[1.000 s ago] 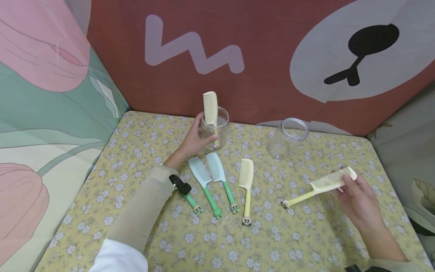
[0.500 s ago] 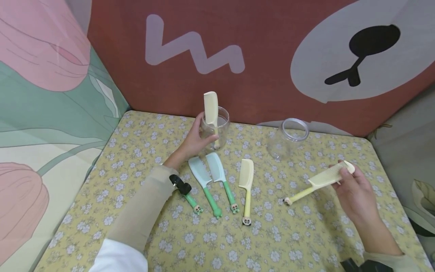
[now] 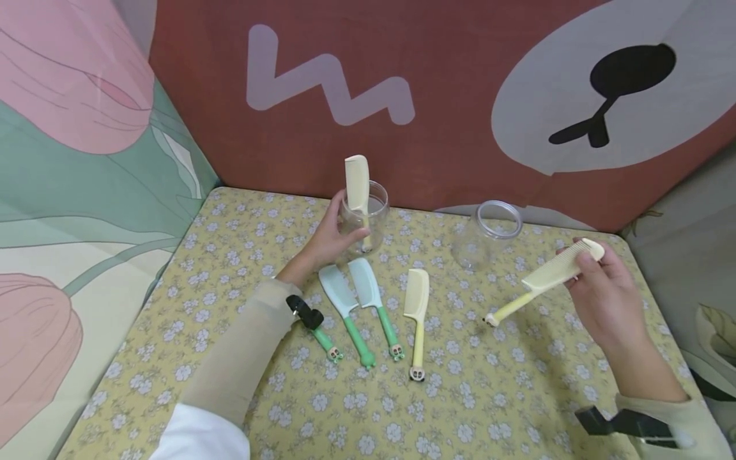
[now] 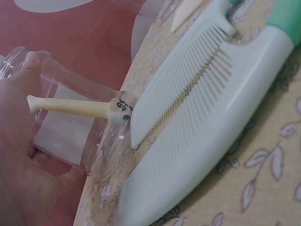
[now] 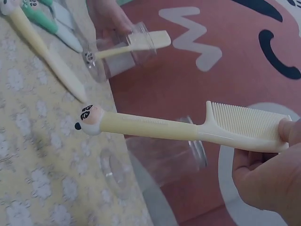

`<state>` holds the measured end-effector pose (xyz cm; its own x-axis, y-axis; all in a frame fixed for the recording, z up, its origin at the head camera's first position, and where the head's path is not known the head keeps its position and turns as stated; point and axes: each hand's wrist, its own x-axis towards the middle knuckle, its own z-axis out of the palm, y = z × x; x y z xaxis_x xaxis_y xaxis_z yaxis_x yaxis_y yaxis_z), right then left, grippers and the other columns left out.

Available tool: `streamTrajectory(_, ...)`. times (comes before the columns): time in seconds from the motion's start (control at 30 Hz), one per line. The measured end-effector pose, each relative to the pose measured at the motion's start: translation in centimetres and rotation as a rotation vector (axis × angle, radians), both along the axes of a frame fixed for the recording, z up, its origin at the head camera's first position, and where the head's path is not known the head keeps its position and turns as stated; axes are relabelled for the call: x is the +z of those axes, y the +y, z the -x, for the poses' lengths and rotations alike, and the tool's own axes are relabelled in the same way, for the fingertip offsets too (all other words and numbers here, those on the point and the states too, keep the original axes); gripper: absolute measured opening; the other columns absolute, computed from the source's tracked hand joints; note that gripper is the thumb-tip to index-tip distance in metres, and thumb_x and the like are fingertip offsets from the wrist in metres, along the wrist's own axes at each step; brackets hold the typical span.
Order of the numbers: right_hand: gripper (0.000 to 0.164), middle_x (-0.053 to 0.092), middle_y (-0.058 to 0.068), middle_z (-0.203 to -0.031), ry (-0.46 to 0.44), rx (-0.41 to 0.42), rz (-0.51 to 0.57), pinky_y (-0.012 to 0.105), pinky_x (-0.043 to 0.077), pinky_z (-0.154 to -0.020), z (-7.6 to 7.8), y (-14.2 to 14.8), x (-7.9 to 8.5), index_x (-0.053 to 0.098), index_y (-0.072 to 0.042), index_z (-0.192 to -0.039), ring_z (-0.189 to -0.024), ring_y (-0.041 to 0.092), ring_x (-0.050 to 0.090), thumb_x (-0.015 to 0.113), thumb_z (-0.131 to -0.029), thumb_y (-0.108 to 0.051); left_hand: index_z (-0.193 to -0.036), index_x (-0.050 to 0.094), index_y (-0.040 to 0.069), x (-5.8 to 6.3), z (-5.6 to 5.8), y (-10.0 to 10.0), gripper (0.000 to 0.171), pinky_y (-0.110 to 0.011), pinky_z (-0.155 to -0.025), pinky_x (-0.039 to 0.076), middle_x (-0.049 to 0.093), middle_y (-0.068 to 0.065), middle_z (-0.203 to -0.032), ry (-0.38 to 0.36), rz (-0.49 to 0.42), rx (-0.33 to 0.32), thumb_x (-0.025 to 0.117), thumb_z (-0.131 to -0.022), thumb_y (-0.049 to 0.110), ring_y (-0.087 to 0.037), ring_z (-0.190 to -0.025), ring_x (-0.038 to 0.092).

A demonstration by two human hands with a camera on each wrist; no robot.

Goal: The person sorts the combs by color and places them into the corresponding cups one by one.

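Observation:
My left hand (image 3: 326, 240) grips a clear jar (image 3: 377, 223) near the back of the table, thumb and fingers round its side. A yellow comb (image 3: 358, 182) stands in that jar, toothed part up and panda-tipped handle down. My right hand (image 3: 611, 303) pinches a second yellow comb (image 3: 556, 271) by its toothed part, thumb on top. Its panda-tipped handle (image 5: 146, 126) points away from the hand, and in the head view slants down to the left, above the table. A second clear jar (image 3: 476, 246) stands between the hands, nearer the back edge.
Between my forearms lie a third yellow comb (image 3: 417, 297) and two pale blue combs (image 3: 338, 291) with green handles. Another green handle (image 3: 328, 345) shows partly under my left wrist. A flowered cloth (image 3: 345, 428) covers the table; a printed red backdrop (image 3: 448, 128) rises behind.
My right hand has lifted the yellow comb up and away towards the back, and the comb's tilt has steepened. My left hand and the jar it holds have stayed in place.

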<state>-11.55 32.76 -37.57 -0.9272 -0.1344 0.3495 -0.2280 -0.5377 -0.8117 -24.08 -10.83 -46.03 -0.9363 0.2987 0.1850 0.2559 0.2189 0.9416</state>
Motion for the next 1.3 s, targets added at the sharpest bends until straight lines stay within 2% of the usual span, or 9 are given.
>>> streamTrajectory(0.07,0.033,0.059,0.015,-0.119,0.001,0.007,-0.031,0.029,0.052,-0.092,0.4,-0.4,0.5,0.057,0.009,-0.127,-0.112,0.023,0.061,0.03,-0.107,0.008,-0.162,0.015,0.026,0.0,0.0,0.0,0.09,-0.054,-0.117,0.032,0.032,-0.004,-0.16,0.0,0.001,-0.003,0.075,-0.095,0.021,-0.023,-0.147,0.033)
streamTrajectory(0.13,0.032,0.058,0.018,-0.12,0.009,0.053,-0.01,0.03,0.052,-0.092,0.8,-0.8,0.9,0.054,0.011,-0.128,-0.112,0.025,0.061,0.03,-0.107,0.01,-0.162,0.015,0.026,0.1,0.0,0.0,0.09,-0.054,-0.117,0.031,0.031,-0.005,-0.161,0.001,0.001,-0.005,0.075,-0.095,0.021,-0.024,-0.148,0.032)
streamTrajectory(0.57,0.026,0.065,0.011,-0.112,0.016,-0.029,-0.257,0.025,0.052,-0.083,3.4,-5.0,3.7,0.06,0.006,-0.126,-0.102,0.019,0.064,0.043,-0.106,0.004,-0.162,0.015,0.027,0.0,0.0,0.0,0.089,-0.055,-0.117,0.031,0.031,-0.004,-0.161,-0.003,0.01,0.003,0.074,-0.096,0.022,-0.023,-0.148,0.032)
streamTrajectory(0.73,0.025,0.062,0.014,-0.112,0.034,-0.055,-0.278,0.025,0.052,-0.081,4.6,-6.6,5.1,0.06,0.007,-0.126,-0.1,0.02,0.064,0.046,-0.106,0.002,-0.162,0.015,0.026,0.0,-0.1,0.0,0.089,-0.057,-0.117,0.03,0.032,-0.005,-0.161,0.0,0.012,0.001,0.074,-0.096,0.02,-0.025,-0.148,0.032)
streamTrajectory(0.9,0.025,0.062,0.014,-0.113,0.066,-0.07,-0.351,0.025,0.054,-0.081,5.7,-8.2,6.4,0.062,0.004,-0.126,-0.103,0.021,0.066,0.048,-0.106,-0.001,-0.162,0.016,0.027,-0.1,0.0,0.0,0.088,-0.057,-0.117,0.031,0.033,-0.006,-0.16,0.008,-0.003,-0.009,0.074,-0.096,0.02,-0.026,-0.147,0.034)
streamTrajectory(1.0,0.024,0.061,0.012,-0.115,0.067,-0.064,-0.398,0.025,0.055,-0.087,6.4,-9.1,7.1,0.063,0.002,-0.125,-0.106,0.022,0.065,0.05,-0.106,-0.003,-0.162,0.015,0.027,-0.1,0.0,0.0,0.089,-0.055,-0.117,0.032,0.033,-0.005,-0.16,0.006,0.004,-0.006,0.074,-0.096,0.021,-0.024,-0.147,0.034)
streamTrajectory(1.13,0.024,0.06,0.012,-0.117,0.059,-0.046,-0.415,0.024,0.053,-0.093,7.2,-10.2,7.9,0.064,0.002,-0.125,-0.109,0.021,0.064,0.053,-0.105,-0.007,-0.162,0.015,0.027,0.0,0.0,0.0,0.089,-0.053,-0.116,0.033,0.033,-0.004,-0.16,0.002,0.011,0.004,0.075,-0.095,0.022,-0.023,-0.147,0.034)
streamTrajectory(1.3,0.025,0.062,0.013,-0.115,0.071,-0.037,-0.408,0.026,0.057,-0.083,8.4,-11.8,8.9,0.064,0.0,-0.125,-0.103,0.021,0.065,0.056,-0.104,-0.011,-0.162,0.016,0.027,0.0,-0.1,-0.1,0.089,-0.054,-0.116,0.034,0.034,-0.004,-0.159,0.002,0.005,0.006,0.075,-0.095,0.022,-0.023,-0.146,0.035)
